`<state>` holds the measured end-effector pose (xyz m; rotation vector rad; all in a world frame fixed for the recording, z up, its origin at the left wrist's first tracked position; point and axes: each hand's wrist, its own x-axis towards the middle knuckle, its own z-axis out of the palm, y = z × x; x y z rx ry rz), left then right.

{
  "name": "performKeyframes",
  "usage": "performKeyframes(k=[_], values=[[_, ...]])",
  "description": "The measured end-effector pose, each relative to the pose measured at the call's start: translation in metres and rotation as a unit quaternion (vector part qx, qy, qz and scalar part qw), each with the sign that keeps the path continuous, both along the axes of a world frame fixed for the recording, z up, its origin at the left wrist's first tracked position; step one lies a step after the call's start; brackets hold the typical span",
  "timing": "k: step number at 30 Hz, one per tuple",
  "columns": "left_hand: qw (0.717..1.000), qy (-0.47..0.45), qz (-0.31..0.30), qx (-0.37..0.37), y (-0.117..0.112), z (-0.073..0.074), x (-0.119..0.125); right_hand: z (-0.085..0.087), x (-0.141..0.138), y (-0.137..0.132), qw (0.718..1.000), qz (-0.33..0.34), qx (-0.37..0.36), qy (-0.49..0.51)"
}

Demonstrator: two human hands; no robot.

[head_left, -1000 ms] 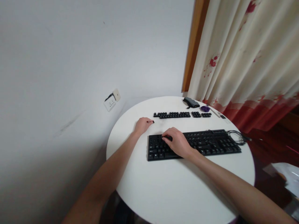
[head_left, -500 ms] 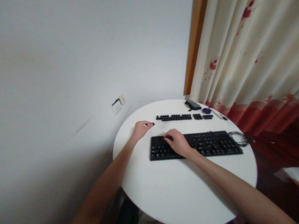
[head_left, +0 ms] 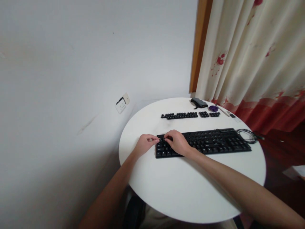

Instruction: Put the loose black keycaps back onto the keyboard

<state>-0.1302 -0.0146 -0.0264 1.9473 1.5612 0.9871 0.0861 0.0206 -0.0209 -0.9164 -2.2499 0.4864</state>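
Observation:
A black keyboard (head_left: 209, 141) lies across a round white table (head_left: 190, 187). My left hand (head_left: 145, 144) sits at the keyboard's upper left corner, its fingers pinched on a small thing I cannot make out. My right hand (head_left: 177, 143) rests on the keyboard's left part, its curled fingertips meeting the left hand's tips. A row of loose black keycaps (head_left: 179, 115) lies farther back, with two smaller groups of keycaps (head_left: 209, 114) to its right.
At the table's far edge lie a grey pouch (head_left: 199, 102), a purple object (head_left: 213, 108) and a thin white stick (head_left: 225, 111). The keyboard's cable (head_left: 249, 135) coils at the right. A wall socket (head_left: 122, 102) is on the left wall. A curtain (head_left: 250, 57) hangs at right.
My left hand moved from the table behind the keyboard to its upper left corner, meeting my right hand's fingertips. The view shifted slightly.

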Motion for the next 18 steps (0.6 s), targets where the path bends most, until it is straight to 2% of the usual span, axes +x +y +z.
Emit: performKeyframes(k=[8,18], values=[[1.000,0.009,-0.024,0.017,-0.0044,0.0005,0.0003,-0.0041,-0.0054,-0.0009,1.000,-0.003,-0.015,-0.016],[0.994,0.039,-0.057,0.083,-0.0054,0.0054,0.0011,-0.0061,-0.0064,-0.0020,1.000,0.005,-0.003,-0.031]])
